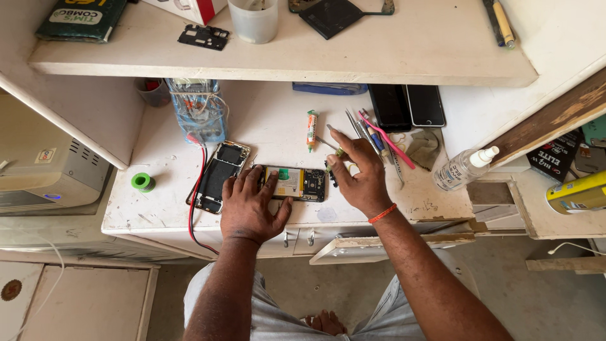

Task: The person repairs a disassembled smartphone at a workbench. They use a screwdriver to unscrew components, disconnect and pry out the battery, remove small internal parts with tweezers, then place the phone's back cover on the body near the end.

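We are looking down at a worn white surface (265, 120) tucked under a shelf (379, 57), crowded with repair clutter. In the middle of it lies an opened phone (297, 183), back cover off, its yellow-labelled battery and dark circuit board showing. Its long axis runs left to right across the surface, square to our forearms.

Our left hand (252, 205) lies flat on the left end of the phone, fingers spread and pressing down on it rather than closed around it; the thumb rests along the near edge. Our right hand (356, 177) sits just at the right end of the phone, where the circuit board is. Its fingers are pinched around a thin metal tool (327, 144), probably tweezers, whose shaft slants up and to the left; we cannot tell where the tip touches. So the board end lies immediately left of the right hand, and that hand is the nearer one to it, while the left hand covers the battery end.

Just left of the left hand lies a second phone frame (218, 177), tilted, with red and black wires (197, 189) running past it to a blue box (199, 107) behind. A green roll (143, 182) sits further left. Beyond the right hand are an orange tube (312, 129), a bunch of hand tools (379, 139), two dark phones (407, 106) and a clear spray bottle (464, 167).
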